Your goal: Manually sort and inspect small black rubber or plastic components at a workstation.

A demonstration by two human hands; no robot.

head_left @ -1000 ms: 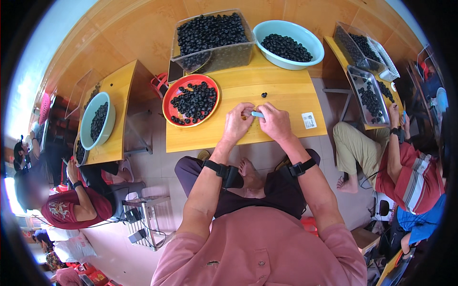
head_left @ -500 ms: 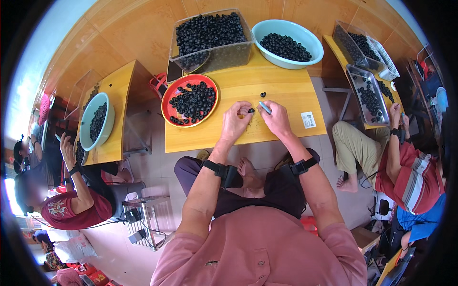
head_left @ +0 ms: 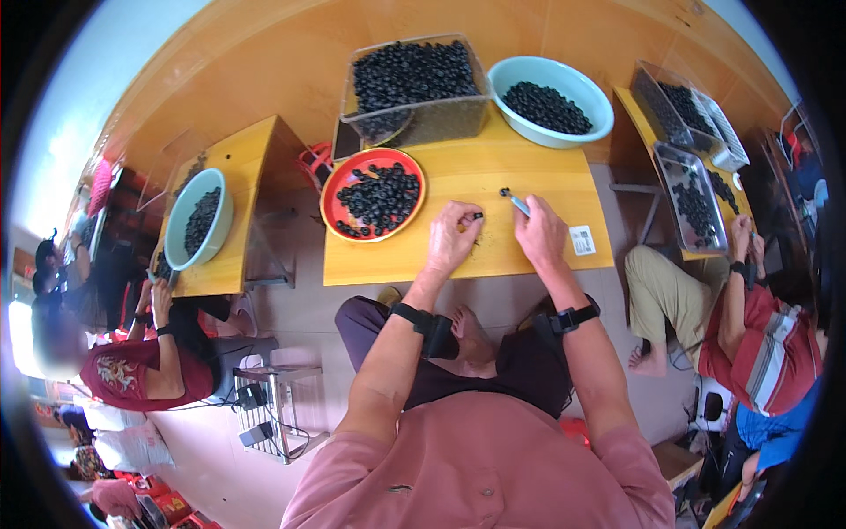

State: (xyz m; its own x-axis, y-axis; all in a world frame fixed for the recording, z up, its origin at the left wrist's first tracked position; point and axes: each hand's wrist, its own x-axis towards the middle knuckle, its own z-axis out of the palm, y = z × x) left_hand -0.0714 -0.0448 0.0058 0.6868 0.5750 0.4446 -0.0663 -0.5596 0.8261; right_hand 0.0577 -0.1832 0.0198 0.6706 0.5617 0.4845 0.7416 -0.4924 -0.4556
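A small dark fruit (head_left: 478, 215) is pinched between the thumb and fingers of the left hand (head_left: 454, 236), above the near half of the worktop (head_left: 568, 181). It is roundish and partly covered, so I cannot tell any long axis.

Right of it, the right hand (head_left: 542, 234) grips a pale blue tool (head_left: 520, 204), pen-like, its long axis slanting from near right to far left. Its tip points toward a loose fruit (head_left: 505, 192); whether they touch, I cannot tell.

The step in hand looks like working single fruits with the tool. The next move probably calls for a steady pinch and the tip turned toward the held fruit.

Farther left sits a red plate (head_left: 335, 181) of dark fruit; beyond, a clear bin (head_left: 441, 119) and a light blue bowl (head_left: 564, 137), both holding more. A white label (head_left: 582, 240) lies right of the right hand.
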